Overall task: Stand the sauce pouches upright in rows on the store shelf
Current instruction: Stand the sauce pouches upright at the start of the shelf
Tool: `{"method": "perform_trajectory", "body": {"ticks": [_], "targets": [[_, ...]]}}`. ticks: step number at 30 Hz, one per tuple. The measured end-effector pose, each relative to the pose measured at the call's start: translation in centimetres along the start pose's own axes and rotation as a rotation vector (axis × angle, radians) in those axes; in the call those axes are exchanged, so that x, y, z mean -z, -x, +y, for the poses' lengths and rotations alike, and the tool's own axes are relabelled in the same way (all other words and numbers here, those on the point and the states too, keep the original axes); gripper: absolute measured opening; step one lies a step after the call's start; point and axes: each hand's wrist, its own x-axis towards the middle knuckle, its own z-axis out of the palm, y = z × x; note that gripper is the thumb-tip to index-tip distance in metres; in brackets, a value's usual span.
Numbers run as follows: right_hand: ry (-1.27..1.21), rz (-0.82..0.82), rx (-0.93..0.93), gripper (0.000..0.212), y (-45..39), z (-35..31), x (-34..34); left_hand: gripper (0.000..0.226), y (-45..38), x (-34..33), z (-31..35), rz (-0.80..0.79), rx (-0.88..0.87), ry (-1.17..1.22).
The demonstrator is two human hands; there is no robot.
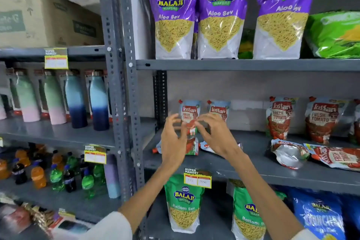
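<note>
Grey metal shelf (pixel 253 171), perforated uprights, smooth painted deck. Middle level holds glossy plastic ketchup pouches, red-and-white print, each with a red spout cap at the top corner.

Left hand (pixel 172 142) and right hand (pixel 218 138) both raised at the rear-left of the deck, fingers spread and curved, flanking one small upright pouch (pixel 190 117). Fingertips lie at or just off its edges; frame is motion-blurred, so cannot tell whether either hand is gripping it or has let go. Neither fist is clenched.

A second small pouch (pixel 218 110) stands upright just beside it to the right, partly behind the right hand. Below the hands, two small pouches lie flat: one (pixel 191 146) with its cap pointing left, another (pixel 207 147) largely hidden by the right wrist.

Further right, two larger pouches (pixel 279 117) and (pixel 323 121) stand against the back wall, slightly crumpled. In front of them two large pouches lie flat: one (pixel 290 154) shows its silvery foil base, the other (pixel 337 159) is face up.

Yellow price tag (pixel 197 179) clipped to the shelf's front edge.
</note>
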Motion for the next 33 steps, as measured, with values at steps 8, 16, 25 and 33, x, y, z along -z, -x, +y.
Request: {"method": "perform_trajectory", "body": {"ticks": [8, 16, 25, 33], "targets": [[0.045, -0.346, -0.232, 0.022, -2.6, 3.2, -8.1, 0.034, 1.1, -1.7, -5.2, 0.202, 1.067, 0.704], [0.049, -0.809, -0.465, 0.053, -7.0, 6.3, -15.0, 0.038, -2.4, -0.7, -8.3, -0.053, 1.267, 0.915], [-0.238, -0.623, -0.426, 0.03, -5.6, 4.8, -14.1, 0.049, -4.2, -1.6, -10.1, -0.183, 1.165, 0.579], [-0.665, -0.058, -0.466, 0.03, -4.8, 4.0, -13.7, 0.043, -8.0, -1.1, -11.1, -0.176, 0.357, 0.276]]}}
